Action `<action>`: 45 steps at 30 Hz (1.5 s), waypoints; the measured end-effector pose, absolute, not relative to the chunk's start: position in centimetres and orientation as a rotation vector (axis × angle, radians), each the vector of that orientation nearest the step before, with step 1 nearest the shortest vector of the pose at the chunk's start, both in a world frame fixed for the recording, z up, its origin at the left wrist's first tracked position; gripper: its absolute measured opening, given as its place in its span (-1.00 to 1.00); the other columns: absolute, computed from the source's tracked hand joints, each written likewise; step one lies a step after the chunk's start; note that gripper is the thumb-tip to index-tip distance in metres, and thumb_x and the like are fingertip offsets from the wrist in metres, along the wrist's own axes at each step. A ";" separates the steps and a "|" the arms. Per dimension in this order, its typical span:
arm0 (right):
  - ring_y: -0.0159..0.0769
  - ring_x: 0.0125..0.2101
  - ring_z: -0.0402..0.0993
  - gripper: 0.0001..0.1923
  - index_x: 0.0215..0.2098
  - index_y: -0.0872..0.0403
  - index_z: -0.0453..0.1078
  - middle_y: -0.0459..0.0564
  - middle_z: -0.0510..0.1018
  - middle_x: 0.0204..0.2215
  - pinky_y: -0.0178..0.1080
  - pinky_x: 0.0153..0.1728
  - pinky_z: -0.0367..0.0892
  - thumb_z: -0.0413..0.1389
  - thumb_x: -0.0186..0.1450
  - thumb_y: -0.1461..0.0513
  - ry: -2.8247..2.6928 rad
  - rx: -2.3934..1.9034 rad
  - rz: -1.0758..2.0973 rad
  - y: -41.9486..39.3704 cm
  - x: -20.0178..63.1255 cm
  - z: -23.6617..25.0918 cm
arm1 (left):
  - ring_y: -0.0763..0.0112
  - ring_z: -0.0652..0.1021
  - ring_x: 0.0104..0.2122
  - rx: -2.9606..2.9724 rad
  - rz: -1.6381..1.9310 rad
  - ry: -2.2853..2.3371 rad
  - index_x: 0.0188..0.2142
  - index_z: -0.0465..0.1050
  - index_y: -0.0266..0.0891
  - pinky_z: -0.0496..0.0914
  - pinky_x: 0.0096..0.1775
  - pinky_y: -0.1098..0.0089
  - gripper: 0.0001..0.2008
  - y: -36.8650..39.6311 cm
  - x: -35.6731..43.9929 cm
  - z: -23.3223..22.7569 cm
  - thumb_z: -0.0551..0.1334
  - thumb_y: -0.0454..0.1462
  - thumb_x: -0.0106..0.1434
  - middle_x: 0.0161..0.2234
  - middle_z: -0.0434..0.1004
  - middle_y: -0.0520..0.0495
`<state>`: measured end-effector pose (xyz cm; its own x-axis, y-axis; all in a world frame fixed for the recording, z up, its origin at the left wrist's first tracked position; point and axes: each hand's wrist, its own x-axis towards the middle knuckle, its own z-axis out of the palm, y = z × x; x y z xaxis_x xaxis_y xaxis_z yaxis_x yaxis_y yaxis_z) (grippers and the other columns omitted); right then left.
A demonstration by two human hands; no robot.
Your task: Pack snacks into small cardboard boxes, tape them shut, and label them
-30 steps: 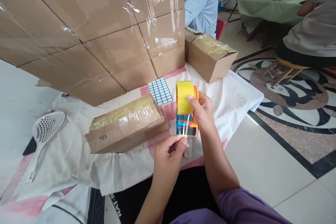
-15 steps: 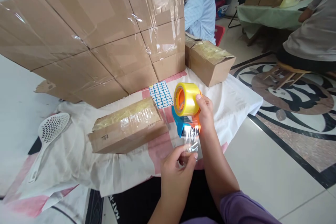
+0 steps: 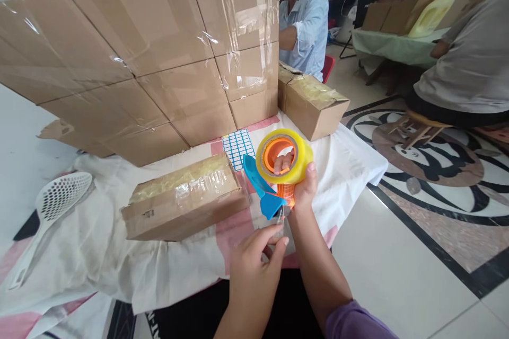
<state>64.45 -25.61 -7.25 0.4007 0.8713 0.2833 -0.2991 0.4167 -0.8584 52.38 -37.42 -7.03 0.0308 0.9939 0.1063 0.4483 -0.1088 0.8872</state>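
Note:
My right hand [image 3: 304, 185] is wrapped round a tape dispenser [image 3: 272, 202] with a blue and orange body, fingers showing through its core. On it sits a fat roll of yellowish clear tape [image 3: 304, 161], its round side turned toward me. Just below, my left hand [image 3: 258, 259] pinches the loose end of the clear tape [image 3: 280, 229] between thumb and fingers. To the left of both hands a taped cardboard box [image 3: 183, 217] lies on the cloth-covered table. A sheet of blue-bordered labels [image 3: 236, 145] lies behind the dispenser.
A tall wall of taped cardboard boxes [image 3: 159, 53] stands at the back. Another taped box [image 3: 314, 108] is at the right rear. A white slotted ladle [image 3: 61, 198] rests on the tablecloth [image 3: 107, 217] at left. A person [image 3: 310, 21] sits behind the boxes; others sit at right.
The dispenser has turned in my right hand, so the roll's open core now faces me. Both hands have shifted slightly left in view, and the stretch of tape between them looks narrower, seen edge-on.

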 end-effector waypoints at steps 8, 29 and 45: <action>0.04 -0.22 0.60 -0.57 -0.39 -0.05 0.32 0.10 0.56 -0.39 -0.02 -0.34 0.53 0.03 0.24 -0.21 -0.832 -0.766 0.930 -25.7 64.8 -6.8 | 0.42 0.51 -0.56 1.569 0.982 1.448 -0.21 0.68 -0.08 0.44 -0.43 0.41 -0.82 -37.0 52.6 -6.0 0.34 -0.22 0.19 -0.46 0.65 0.02; 0.02 -0.25 0.68 -0.57 -0.13 0.00 0.49 0.01 0.66 -0.42 -0.01 -0.29 0.62 0.15 0.34 -0.16 -0.742 -0.669 1.271 -27.9 63.8 -5.1 | 0.52 0.31 -0.59 1.447 0.963 1.450 -0.52 0.53 -0.23 0.19 -0.50 0.49 -0.77 -35.6 48.8 -7.9 0.36 -0.14 0.18 -0.64 0.35 0.09; 0.08 -0.20 0.66 -0.53 -0.35 -0.03 0.53 0.05 0.67 -0.42 0.07 -0.20 0.57 0.09 0.36 -0.20 -0.724 -0.763 1.213 -30.0 65.1 -3.6 | 0.56 0.31 -0.59 1.808 1.021 1.360 -0.48 0.54 -0.21 0.21 -0.46 0.49 -0.82 -36.5 49.1 -7.0 0.32 -0.26 0.26 -0.57 0.50 0.09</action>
